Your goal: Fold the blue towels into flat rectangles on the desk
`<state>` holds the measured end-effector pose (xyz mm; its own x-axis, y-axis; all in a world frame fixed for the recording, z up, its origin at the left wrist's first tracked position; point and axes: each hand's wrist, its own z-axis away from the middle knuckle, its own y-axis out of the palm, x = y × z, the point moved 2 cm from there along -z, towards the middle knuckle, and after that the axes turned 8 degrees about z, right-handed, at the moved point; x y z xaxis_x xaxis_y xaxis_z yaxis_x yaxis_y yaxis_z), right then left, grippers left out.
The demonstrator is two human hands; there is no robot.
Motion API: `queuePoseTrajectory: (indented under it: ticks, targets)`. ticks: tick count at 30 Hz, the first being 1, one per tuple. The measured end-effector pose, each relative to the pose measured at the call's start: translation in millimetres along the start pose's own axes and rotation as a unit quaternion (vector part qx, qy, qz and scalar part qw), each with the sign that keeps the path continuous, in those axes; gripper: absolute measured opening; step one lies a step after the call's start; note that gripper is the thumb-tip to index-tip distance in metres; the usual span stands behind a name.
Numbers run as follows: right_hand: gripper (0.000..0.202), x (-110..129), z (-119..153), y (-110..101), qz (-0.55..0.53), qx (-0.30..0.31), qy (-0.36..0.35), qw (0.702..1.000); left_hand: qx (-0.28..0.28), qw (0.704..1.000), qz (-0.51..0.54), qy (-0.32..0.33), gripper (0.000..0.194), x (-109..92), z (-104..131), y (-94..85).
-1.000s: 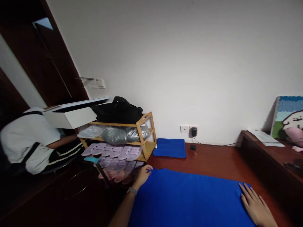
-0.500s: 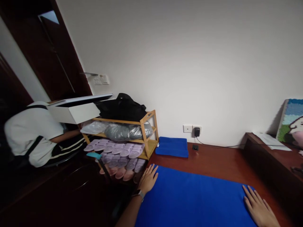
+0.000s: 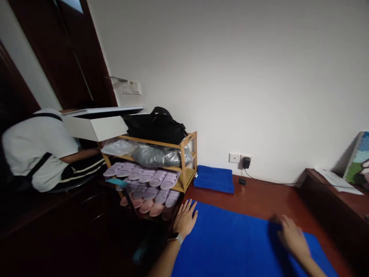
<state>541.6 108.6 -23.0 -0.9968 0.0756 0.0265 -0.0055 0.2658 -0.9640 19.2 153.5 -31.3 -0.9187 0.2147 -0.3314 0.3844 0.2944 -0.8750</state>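
A large blue cloth (image 3: 230, 238) is spread over the reddish-brown table (image 3: 268, 198). My left hand (image 3: 186, 218), with a watch at the wrist, lies with fingers stretched on the cloth's far left corner and holds nothing. Raised above the right part of the cloth, my right hand (image 3: 291, 234) casts a dark shadow on it; its fingers look spread but are blurred by motion, with nothing seen in them. Farther back, a folded blue cloth (image 3: 215, 179) lies near the wall.
Left of the table stands a wooden rack (image 3: 184, 165) with slippers (image 3: 147, 176), wrapped items and a black bag (image 3: 157, 127). A person (image 3: 37, 150) in white sits at the far left. A plugged charger (image 3: 246, 162) trails a cable toward the raised ledge (image 3: 317, 192).
My right hand has lifted from the cloth's right corner and moved left over the cloth. My left hand stays on its corner. The view has shifted slightly.
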Motion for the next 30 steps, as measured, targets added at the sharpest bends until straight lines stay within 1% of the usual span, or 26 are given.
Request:
queuePoseTrajectory:
  ticks: [2,4,5,6,7,8,9,10,11,12,13,14,16,18,20,21,22,23,24,25,26,28,30]
  targets:
    - [0.062,101,-2,-22,-0.060,0.024,-0.092,0.994,-0.004,1.000,0.006,-0.002,0.050,0,-1,0.1]
    - [0.061,200,2,-31,-0.125,0.072,-0.152,0.978,-0.003,1.000,0.012,-0.005,0.051,2,-2,1.8]
    - [0.061,241,5,-31,-0.146,0.101,-0.168,0.970,-0.002,1.000,0.015,-0.006,0.051,3,-3,3.2]
    - [0.063,274,7,-30,-0.158,0.127,-0.178,0.963,-0.002,1.000,0.018,-0.007,0.052,5,-4,4.9]
    - [0.066,298,9,-28,-0.163,0.148,-0.185,0.958,-0.004,1.000,0.018,-0.010,0.054,6,-5,6.4]
    - [0.068,313,9,-26,-0.166,0.163,-0.190,0.954,-0.007,1.000,0.016,-0.015,0.055,8,-5,7.8]
    - [0.070,319,9,-24,-0.168,0.170,-0.192,0.952,-0.011,1.000,0.013,-0.020,0.056,9,-6,8.7]
    - [0.070,317,8,-22,-0.169,0.172,-0.192,0.951,-0.014,1.000,0.010,-0.025,0.057,10,-6,9.2]
    - [0.069,307,7,-20,-0.169,0.170,-0.187,0.953,-0.015,0.999,0.008,-0.028,0.057,10,-6,9.4]
    - [0.069,290,6,-17,-0.167,0.165,-0.180,0.955,-0.013,0.999,0.007,-0.029,0.057,10,-6,9.1]
    - [0.069,267,5,-13,-0.159,0.161,-0.166,0.960,-0.010,1.000,0.007,-0.028,0.058,9,-6,8.5]
    - [0.070,239,5,-9,-0.146,0.153,-0.148,0.966,-0.006,1.000,0.008,-0.026,0.058,9,-6,7.7]
    - [0.075,169,6,4,-0.104,0.137,-0.100,0.980,0.003,1.000,0.009,-0.022,0.059,8,-6,5.8]
    - [0.078,87,13,20,-0.059,0.113,-0.041,0.991,0.014,1.000,0.009,-0.021,0.059,7,-7,4.2]
    - [0.080,3,24,35,-0.025,0.097,0.021,0.995,0.025,0.999,0.005,-0.023,0.060,7,-8,3.0]
    - [0.079,-35,30,41,-0.013,0.095,0.046,0.994,0.029,0.999,0.002,-0.024,0.060,7,-8,2.4]
    - [0.079,-68,36,46,-0.005,0.086,0.065,0.994,0.034,0.999,-0.001,-0.025,0.060,6,-9,1.9]
    - [0.079,-94,42,50,-0.004,0.081,0.090,0.993,0.038,0.999,-0.003,-0.025,0.061,6,-9,1.4]
    - [0.079,-114,46,52,-0.006,0.077,0.110,0.991,0.041,0.999,-0.006,-0.026,0.061,5,-10,0.7]
    - [0.080,-127,49,53,-0.010,0.073,0.124,0.989,0.042,0.999,-0.009,-0.025,0.061,4,-10,0.0]
    - [0.081,-135,51,53,-0.014,0.071,0.134,0.988,0.042,0.999,-0.014,-0.024,0.061,3,-10,-0.9]
    - [0.082,-137,51,52,-0.018,0.068,0.137,0.988,0.032,0.999,-0.026,-0.014,0.060,0,-10,-3.1]
    - [0.083,-131,48,49,-0.016,0.068,0.137,0.988,0.026,0.999,-0.046,0.001,0.058,-4,-11,-5.1]
